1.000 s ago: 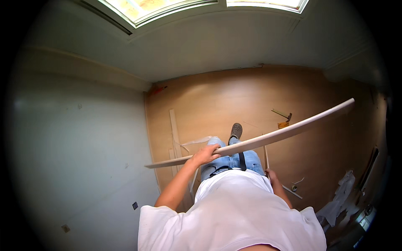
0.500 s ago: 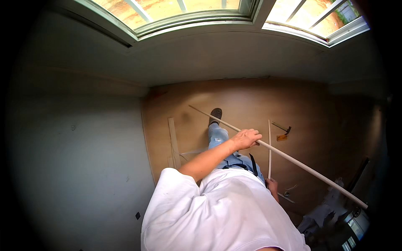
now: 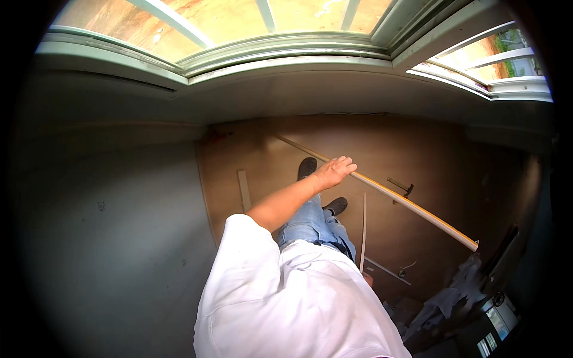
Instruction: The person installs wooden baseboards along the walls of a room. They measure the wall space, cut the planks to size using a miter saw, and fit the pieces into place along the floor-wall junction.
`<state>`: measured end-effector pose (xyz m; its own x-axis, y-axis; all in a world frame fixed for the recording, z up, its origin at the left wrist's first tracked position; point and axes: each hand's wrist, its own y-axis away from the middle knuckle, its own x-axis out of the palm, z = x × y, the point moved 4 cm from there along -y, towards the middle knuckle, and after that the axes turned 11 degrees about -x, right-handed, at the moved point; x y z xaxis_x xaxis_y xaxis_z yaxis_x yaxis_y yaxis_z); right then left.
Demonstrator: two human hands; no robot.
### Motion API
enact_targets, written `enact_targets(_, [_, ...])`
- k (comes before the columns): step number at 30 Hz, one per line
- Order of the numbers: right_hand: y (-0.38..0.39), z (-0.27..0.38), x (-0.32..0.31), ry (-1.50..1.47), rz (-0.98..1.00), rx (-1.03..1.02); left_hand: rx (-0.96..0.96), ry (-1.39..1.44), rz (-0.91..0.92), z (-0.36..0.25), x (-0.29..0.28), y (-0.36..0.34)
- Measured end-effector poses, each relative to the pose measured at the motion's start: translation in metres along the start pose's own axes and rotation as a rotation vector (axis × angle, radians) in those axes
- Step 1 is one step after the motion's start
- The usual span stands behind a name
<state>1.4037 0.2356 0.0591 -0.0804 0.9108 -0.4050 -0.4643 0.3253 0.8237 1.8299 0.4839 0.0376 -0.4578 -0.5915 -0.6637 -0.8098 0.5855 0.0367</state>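
Observation:
My left hand [image 3: 334,172] grips a long narrow wooden strip [image 3: 418,208] that slants from far left down to the right, with an orange line along its upper edge. My right hand [image 3: 367,278] is mostly hidden by my white shirt, closed at the lower end of a thinner upright strip [image 3: 364,230]. My feet in dark shoes [image 3: 336,206] stand on the wood-look floor [image 3: 239,143] beneath. A hammer [image 3: 400,186] lies right of the held strips.
A short pale board [image 3: 243,190] lies left of my legs. A pale wall [image 3: 113,227] borders the left; windows with bars [image 3: 268,18] span ahead. Loose strips [image 3: 388,269], plastic sheeting [image 3: 453,289] and dark panels [image 3: 504,250] lie lower right. Something red [image 3: 218,134] sits in the far corner.
The long strip has swung round from its earlier opposite slant, and my left hand has moved forward with it. The upright strip has shifted left. My view has tilted up toward the windows.

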Motion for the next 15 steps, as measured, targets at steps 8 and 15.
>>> enact_targets(8, [0.013, 0.01, 0.026, -0.098, -0.075, 0.008, -0.249, -0.128, 0.063, 0.111, 0.02, -0.003])
enact_targets(15, [0.024, -0.014, 0.046, -0.069, -0.05, 0.068, -0.388, -0.215, 0.127, 0.154, -0.002, -0.016])
